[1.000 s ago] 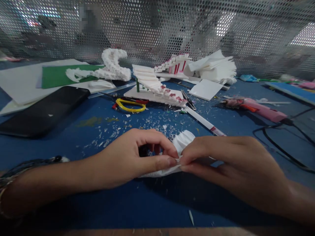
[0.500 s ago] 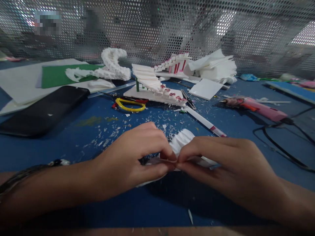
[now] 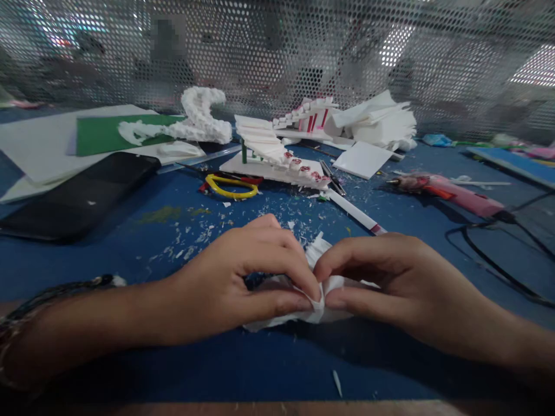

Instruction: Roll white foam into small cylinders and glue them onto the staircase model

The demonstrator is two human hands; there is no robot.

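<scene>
Both of my hands meet over the blue table (image 3: 130, 254) near its front edge. My left hand (image 3: 243, 283) pinches a white folded paper piece (image 3: 318, 300) between thumb and forefinger. My right hand (image 3: 390, 283) pinches the same piece from the right, so the fingertips of both hands touch at its middle. The paper is pleated and mostly hidden under my fingers; a crumpled edge sticks out below my left thumb. A dark bracelet (image 3: 56, 292) sits on my left wrist.
Behind my hands lie yellow-handled scissors (image 3: 229, 186), a white foam stair model (image 3: 277, 159), a white pen (image 3: 353, 211), a pink glue gun (image 3: 451, 193) with a black cable (image 3: 494, 254), a black phone (image 3: 82, 193), green and white sheets (image 3: 95, 134) and foam scraps. A perforated metal screen closes the back.
My fingers have gathered the paper tighter; the pleated fan that stood up behind my hands is now folded down and mostly covered. Both hands stayed in place.
</scene>
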